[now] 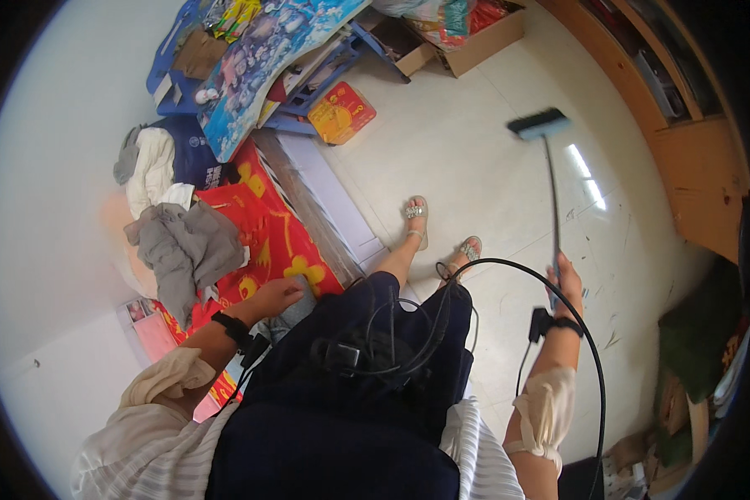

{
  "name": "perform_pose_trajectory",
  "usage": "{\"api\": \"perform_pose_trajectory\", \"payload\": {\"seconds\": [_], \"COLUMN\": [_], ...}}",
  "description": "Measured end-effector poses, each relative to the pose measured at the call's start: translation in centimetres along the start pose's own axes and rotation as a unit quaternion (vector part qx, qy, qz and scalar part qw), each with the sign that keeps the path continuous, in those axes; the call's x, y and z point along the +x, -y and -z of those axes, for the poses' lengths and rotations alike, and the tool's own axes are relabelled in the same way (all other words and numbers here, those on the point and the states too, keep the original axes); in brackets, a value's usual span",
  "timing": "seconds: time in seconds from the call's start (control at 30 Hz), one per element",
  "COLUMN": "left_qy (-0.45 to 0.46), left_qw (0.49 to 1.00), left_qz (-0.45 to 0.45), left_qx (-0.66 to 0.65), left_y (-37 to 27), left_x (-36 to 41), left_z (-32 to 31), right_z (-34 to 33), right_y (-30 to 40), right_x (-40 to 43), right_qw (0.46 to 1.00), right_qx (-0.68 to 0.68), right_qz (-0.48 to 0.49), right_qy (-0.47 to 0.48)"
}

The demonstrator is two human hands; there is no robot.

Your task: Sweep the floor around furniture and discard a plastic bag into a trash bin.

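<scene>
My right hand [565,284] grips the handle of a long-handled broom [554,194] at the right. Its head, dark bristles on a light blue base, is at the upper right by the tiled floor [475,162] and looks slightly blurred. Over the red patterned bedding [275,231] at the left is my left hand [281,296], near a crumpled grey garment [190,240]. Its fingers are loosely curled and I see nothing held in them. Both wrists wear black straps with cables.
A blue table with a patterned cover [256,69] stands at the upper left, a red and yellow box [342,114] on the floor beside it. Cardboard boxes [487,44] hold bags behind. Wooden cabinets [700,162] line the right. A black cable [590,350] arcs past my right arm.
</scene>
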State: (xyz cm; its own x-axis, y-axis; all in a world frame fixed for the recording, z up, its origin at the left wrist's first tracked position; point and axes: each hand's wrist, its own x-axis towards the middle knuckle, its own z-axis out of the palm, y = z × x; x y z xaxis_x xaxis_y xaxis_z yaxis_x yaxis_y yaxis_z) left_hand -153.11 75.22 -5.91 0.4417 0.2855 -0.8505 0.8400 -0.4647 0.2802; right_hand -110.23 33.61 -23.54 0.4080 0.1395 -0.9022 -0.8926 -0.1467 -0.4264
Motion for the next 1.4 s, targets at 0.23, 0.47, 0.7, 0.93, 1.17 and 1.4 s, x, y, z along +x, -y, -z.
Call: {"api": "perform_pose_trajectory", "payload": {"seconds": [0.23, 0.47, 0.7, 0.93, 1.17, 1.4], "left_qy": [0.005, -0.011, -0.061, -0.125, -0.318, -0.529], "left_qw": [0.998, 0.996, 0.987, 0.94, 0.892, 0.723], "left_qz": [-0.059, -0.064, -0.055, -0.112, -0.134, -0.072], "left_qx": [-0.01, -0.059, -0.136, -0.297, -0.293, -0.439], "left_y": [-4.0, -4.1, -8.3, -11.5, -5.9, 5.2], "left_x": [2.9, 4.5, 7.5, 7.6, 8.8, 10.8], "left_z": [1.5, 1.8, 2.2, 5.6, 8.4, 6.1], "right_z": [14.8, 10.9, -4.7, -26.7, -49.2, -57.5], "right_y": [-12.3, -14.0, 1.8, 4.5, 0.4, 1.3], "right_x": [-8.7, -17.3, -15.0, -5.3, -11.0, -8.8], "right_qw": [0.964, 0.952, 0.957, 0.872, 0.71, 0.611], "right_qx": [0.122, -0.062, -0.267, -0.464, -0.606, -0.616], "right_qz": [-0.046, 0.025, 0.104, 0.078, 0.055, 0.03], "right_qy": [-0.232, -0.298, -0.038, 0.135, 0.354, 0.496]}}
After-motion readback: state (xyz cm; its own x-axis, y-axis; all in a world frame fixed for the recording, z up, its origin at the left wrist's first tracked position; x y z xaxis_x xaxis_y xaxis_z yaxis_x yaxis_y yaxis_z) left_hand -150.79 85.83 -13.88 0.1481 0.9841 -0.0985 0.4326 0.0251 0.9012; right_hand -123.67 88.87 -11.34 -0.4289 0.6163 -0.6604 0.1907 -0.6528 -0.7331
